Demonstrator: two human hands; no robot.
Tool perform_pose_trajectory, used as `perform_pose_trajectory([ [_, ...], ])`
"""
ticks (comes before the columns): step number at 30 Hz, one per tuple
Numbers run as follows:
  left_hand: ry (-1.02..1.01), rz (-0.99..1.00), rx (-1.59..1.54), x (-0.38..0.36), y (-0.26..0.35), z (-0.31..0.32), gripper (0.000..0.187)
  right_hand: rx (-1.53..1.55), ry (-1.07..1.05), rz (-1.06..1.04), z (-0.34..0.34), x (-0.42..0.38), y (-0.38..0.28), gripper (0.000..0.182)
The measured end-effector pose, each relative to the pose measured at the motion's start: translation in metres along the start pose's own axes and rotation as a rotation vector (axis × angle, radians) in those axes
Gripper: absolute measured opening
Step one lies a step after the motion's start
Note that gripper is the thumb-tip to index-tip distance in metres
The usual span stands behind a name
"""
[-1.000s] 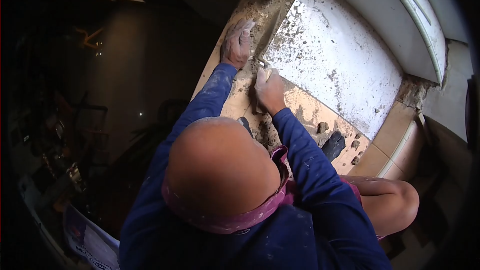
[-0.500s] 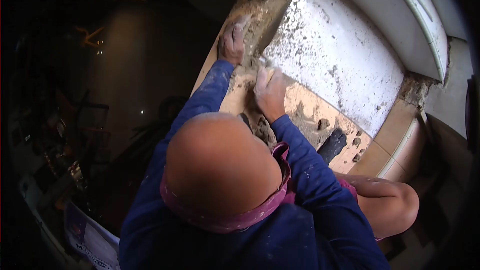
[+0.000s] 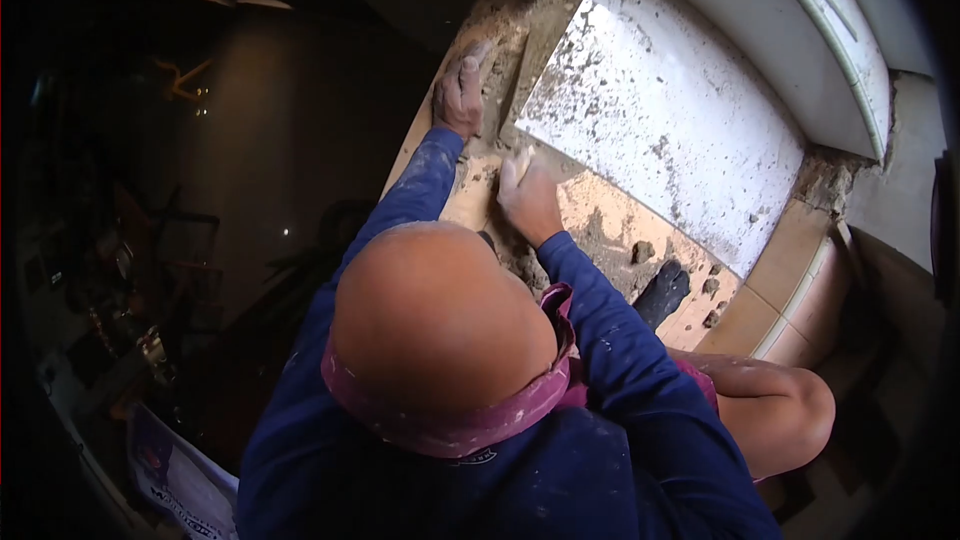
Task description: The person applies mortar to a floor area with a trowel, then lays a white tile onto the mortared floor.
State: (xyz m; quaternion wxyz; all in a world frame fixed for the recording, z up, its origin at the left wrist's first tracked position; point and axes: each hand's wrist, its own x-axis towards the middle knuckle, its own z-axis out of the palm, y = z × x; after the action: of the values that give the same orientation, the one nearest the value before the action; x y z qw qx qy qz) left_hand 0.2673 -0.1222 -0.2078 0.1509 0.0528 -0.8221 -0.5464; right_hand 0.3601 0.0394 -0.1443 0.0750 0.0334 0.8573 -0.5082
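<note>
My left hand rests on the mortar-covered ledge, its dusty fingers stretched toward the far end. Closer to my body, my right hand is closed around a small hand tool with a pale handle. The tool's working end is hard to make out against the grey mortar. Beside both hands lies a white panel, spattered with grey crumbs. Wet-looking mortar also smears the peach-coloured tiles below the panel's near edge.
A dark-covered foot stands on the tiles among mortar lumps. A curved white step rises beyond the panel. At lower left is a printed bag. The left side is dark, with indistinct objects.
My right hand and its tool have drawn back slightly to the left and toward my body, away from the panel corner. My left hand has barely shifted.
</note>
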Motion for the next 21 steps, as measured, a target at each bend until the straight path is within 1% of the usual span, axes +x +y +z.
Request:
perform_pose_trajectory([
  [2, 0.004, 0.048, 0.006, 0.004, 0.0, 0.004, 0.049, -0.061, -0.153, 0.059, -0.016, 0.014, -0.009, 0.035],
  [3, 0.033, 0.068, 0.047, 0.004, -0.002, 0.009, 0.043, -0.006, -0.135, 0.153, -0.031, 0.022, -0.012, 0.035],
  [4, -0.028, 0.123, 0.086, 0.011, 0.01, 0.013, 0.042, -0.065, 0.053, 0.027, -0.037, 0.038, -0.002, 0.036],
  [5, -0.084, 0.181, 0.126, 0.022, 0.024, 0.016, 0.042, 0.053, 0.095, 0.052, -0.054, 0.062, 0.003, 0.038],
  [6, -0.138, 0.237, 0.169, 0.029, 0.033, 0.022, 0.041, 0.035, 0.127, -0.027, -0.077, 0.087, -0.001, 0.038],
  [7, -0.177, 0.299, 0.217, 0.041, 0.031, 0.038, 0.041, 0.109, 0.035, 0.11, -0.103, 0.107, -0.012, 0.04],
  [9, -0.257, 0.429, 0.313, 0.072, 0.025, 0.075, 0.042, 0.096, -0.103, 0.156, -0.151, 0.135, -0.024, 0.044],
  [10, -0.33, 0.368, 0.372, 0.079, 0.03, 0.084, 0.044, -0.142, -0.13, 0.0, -0.176, 0.144, -0.023, 0.044],
  [11, -0.408, 0.301, 0.431, 0.083, 0.036, 0.09, 0.046, -0.23, -0.218, -0.01, -0.202, 0.144, -0.026, 0.044],
  [12, -0.495, 0.229, 0.489, 0.082, 0.039, 0.095, 0.048, -0.374, -0.325, -0.062, -0.232, 0.143, -0.03, 0.041],
  [13, -0.451, 0.265, 0.587, 0.071, 0.034, 0.1, 0.049, -0.438, -0.393, -0.058, -0.256, 0.132, -0.043, 0.036],
  [14, -0.456, 0.218, 0.605, 0.061, 0.037, 0.099, 0.049, -0.605, -0.442, -0.131, -0.286, 0.127, -0.032, 0.034],
  [16, -0.472, 0.133, 0.649, 0.034, 0.042, 0.09, 0.048, -0.746, -0.475, -0.113, -0.331, 0.106, -0.028, 0.034],
  [17, -0.389, 0.172, 0.634, 0.015, 0.036, 0.084, 0.048, -0.739, -0.461, -0.141, -0.346, 0.094, -0.022, 0.034],
  [18, -0.356, 0.171, 0.652, -0.002, 0.037, 0.076, 0.046, -0.727, -0.467, 0.076, -0.357, 0.085, -0.023, 0.033],
  [20, -0.285, 0.17, 0.693, -0.035, 0.046, 0.059, 0.044, -0.78, -0.433, 0.094, -0.37, 0.071, 0.003, 0.033],
  [21, -0.347, 0.092, 0.692, -0.047, 0.055, 0.051, 0.044, -0.739, -0.458, 0.146, -0.369, 0.069, 0.011, 0.033],
])
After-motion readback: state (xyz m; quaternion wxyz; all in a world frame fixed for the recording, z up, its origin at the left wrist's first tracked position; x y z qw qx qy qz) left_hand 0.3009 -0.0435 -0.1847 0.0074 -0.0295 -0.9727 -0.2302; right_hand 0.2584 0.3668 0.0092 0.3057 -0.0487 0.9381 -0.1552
